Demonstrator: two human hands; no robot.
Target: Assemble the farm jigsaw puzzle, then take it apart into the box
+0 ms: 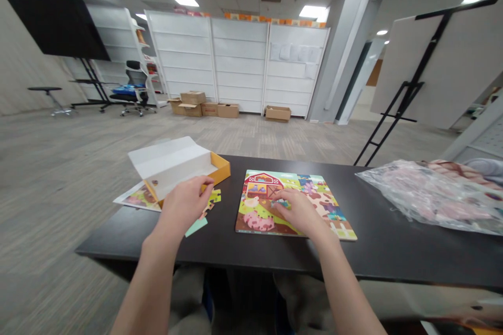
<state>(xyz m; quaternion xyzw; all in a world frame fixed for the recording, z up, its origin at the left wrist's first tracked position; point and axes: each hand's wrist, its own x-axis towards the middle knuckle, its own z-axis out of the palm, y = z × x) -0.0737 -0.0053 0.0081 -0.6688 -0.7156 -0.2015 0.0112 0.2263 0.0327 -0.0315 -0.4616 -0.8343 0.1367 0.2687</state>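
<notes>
In my head view, my right hand (298,210) sits over the puzzle board (259,221), just below the frame's centre, fingers bent down to its surface; I cannot tell whether they grip a piece. My left hand (186,203), left of centre, curls above loose pieces (196,226) beside the open box (220,168); its grasp is hidden too. Bare dark table (267,255) separates those pieces from the board's left edge. Another bare strip runs below the board to the near edge, and more lies rightward, before the plastic bag (436,196) at right.
</notes>
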